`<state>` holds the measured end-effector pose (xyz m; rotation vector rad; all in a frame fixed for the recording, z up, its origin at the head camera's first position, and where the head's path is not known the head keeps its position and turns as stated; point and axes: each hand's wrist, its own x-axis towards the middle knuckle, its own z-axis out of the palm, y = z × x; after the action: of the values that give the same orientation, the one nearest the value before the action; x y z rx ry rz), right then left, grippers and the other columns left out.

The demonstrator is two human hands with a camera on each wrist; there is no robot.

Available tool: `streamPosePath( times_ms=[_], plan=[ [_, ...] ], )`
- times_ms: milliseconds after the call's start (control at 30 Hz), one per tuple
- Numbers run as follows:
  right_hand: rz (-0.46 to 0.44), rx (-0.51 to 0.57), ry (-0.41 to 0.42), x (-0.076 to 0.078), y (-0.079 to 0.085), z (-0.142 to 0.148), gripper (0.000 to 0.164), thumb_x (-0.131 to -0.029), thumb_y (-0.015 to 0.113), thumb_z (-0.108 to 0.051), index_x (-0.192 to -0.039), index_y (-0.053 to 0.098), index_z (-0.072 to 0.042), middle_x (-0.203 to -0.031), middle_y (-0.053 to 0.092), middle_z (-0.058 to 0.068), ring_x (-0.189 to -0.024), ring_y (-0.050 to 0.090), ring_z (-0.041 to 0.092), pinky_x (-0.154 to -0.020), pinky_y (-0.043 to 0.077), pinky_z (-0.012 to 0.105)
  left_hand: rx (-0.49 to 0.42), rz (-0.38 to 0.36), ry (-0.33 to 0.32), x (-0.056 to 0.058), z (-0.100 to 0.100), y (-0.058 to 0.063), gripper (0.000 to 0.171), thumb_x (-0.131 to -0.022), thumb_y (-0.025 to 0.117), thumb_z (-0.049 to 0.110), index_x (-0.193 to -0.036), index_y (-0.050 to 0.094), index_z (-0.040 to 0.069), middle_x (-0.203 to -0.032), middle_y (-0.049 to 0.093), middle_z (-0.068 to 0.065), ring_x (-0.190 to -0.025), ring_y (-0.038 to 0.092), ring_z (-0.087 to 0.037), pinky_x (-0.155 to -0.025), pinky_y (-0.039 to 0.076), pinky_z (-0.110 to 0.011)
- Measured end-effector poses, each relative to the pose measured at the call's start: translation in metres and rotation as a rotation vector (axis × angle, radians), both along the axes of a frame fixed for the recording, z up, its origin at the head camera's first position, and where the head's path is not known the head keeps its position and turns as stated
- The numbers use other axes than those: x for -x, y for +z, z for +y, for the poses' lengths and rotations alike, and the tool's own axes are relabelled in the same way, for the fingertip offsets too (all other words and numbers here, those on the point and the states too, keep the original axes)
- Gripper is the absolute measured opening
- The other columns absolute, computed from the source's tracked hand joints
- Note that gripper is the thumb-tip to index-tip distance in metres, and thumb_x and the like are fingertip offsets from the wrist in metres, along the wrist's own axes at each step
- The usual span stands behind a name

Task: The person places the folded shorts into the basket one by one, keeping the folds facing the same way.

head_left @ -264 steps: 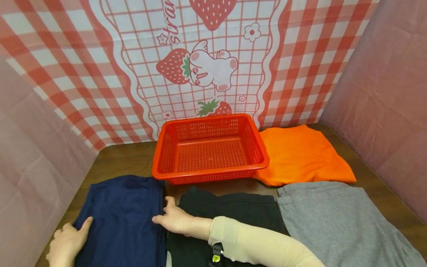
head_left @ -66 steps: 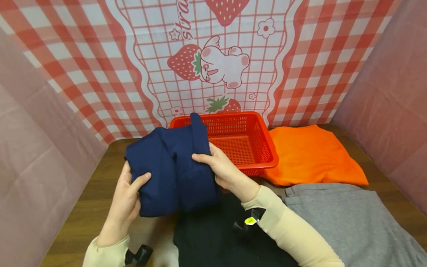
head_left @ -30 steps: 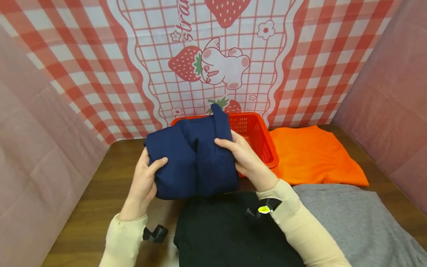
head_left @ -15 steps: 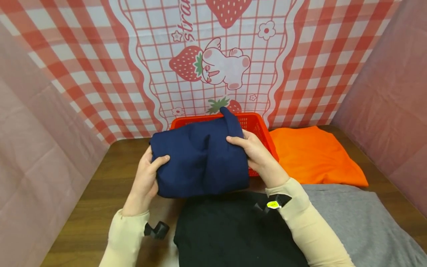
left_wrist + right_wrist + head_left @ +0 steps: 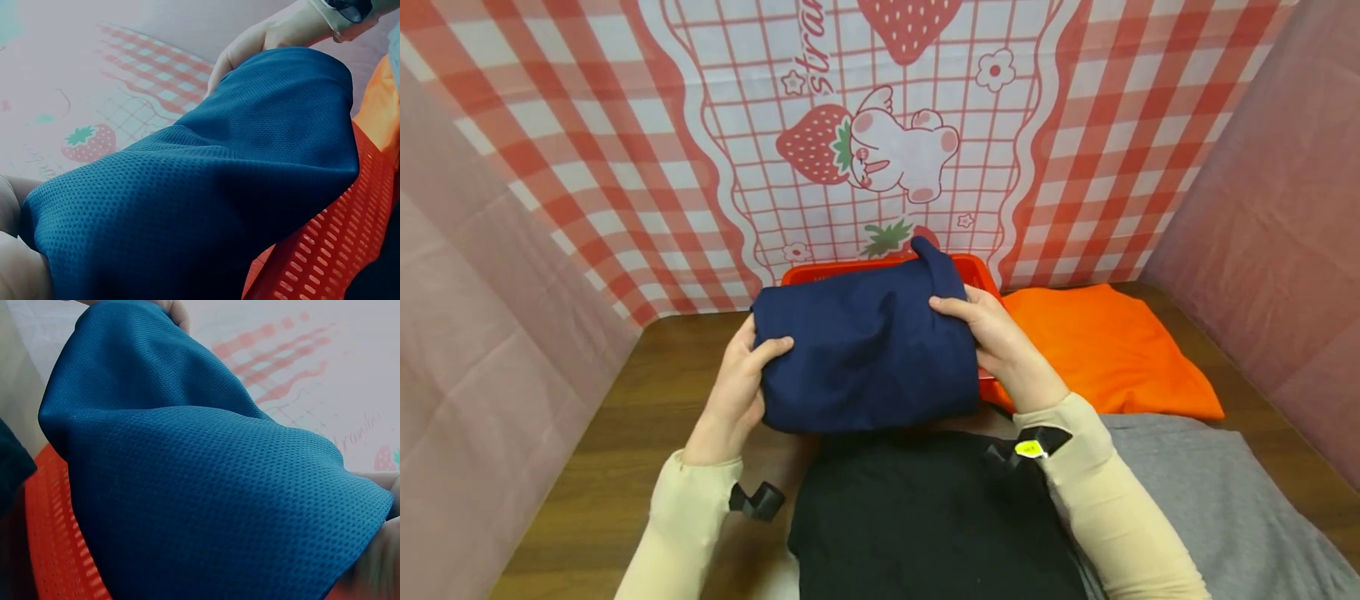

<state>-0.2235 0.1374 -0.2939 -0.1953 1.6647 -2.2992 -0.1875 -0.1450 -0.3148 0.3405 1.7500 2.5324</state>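
A folded navy garment (image 5: pixel 865 350) of mesh-textured cloth hangs between both hands in the head view. The left hand (image 5: pixel 741 387) pinches its left end, thumb on top and the other fingers behind it. At the other end the right hand (image 5: pixel 1003 342) grips the cloth the same way, below a raised corner. Behind and beneath the bundle is the red plastic basket (image 5: pixel 823 271), mostly hidden, with its back rim and right side showing. In the left wrist view the garment (image 5: pixel 206 169) overlaps the basket's slotted wall (image 5: pixel 331 244).
A folded black garment (image 5: pixel 925 517) lies in front on the wooden table (image 5: pixel 617 442). To the right are an orange garment (image 5: pixel 1112 350) and, nearer, a grey one (image 5: pixel 1195 492). A red-and-white checked cloth (image 5: pixel 1112 125) covers the back wall.
Earlier the navy garment lay flat at the table's left, hands at its sides. It was then folded smaller and lifted. Over the last two seconds both hands have carried it right, over the basket.
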Motion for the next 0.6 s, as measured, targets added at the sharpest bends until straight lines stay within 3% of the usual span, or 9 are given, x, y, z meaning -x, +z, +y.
streamPosePath(
  times_ms=[300, 600],
  plan=[
    [-0.014, -0.032, -0.022, 0.009, 0.002, 0.007, 0.023, -0.092, 0.052, -0.015, -0.113, 0.051, -0.009, -0.095, 0.064, 0.000, -0.078, 0.063, 0.014, -0.074, 0.052, 0.026, 0.037, -0.058, -0.016, 0.011, 0.003, 0.006, 0.055, -0.089, 0.044, -0.001, -0.140, 0.027, 0.010, -0.133, 0.040, -0.006, -0.106, 0.050, -0.015, -0.087, 0.045, -0.023],
    [-0.004, -0.024, -0.028, 0.021, 0.009, 0.009, 0.022, -0.091, 0.052, -0.013, -0.111, 0.050, -0.006, -0.090, 0.065, 0.000, -0.076, 0.063, 0.014, -0.072, 0.052, 0.025, 0.048, -0.059, -0.022, 0.024, 0.005, 0.015, 0.056, -0.089, 0.045, 0.000, -0.141, 0.027, 0.012, -0.131, 0.041, -0.005, -0.104, 0.050, -0.015, -0.084, 0.046, -0.023]
  ],
)
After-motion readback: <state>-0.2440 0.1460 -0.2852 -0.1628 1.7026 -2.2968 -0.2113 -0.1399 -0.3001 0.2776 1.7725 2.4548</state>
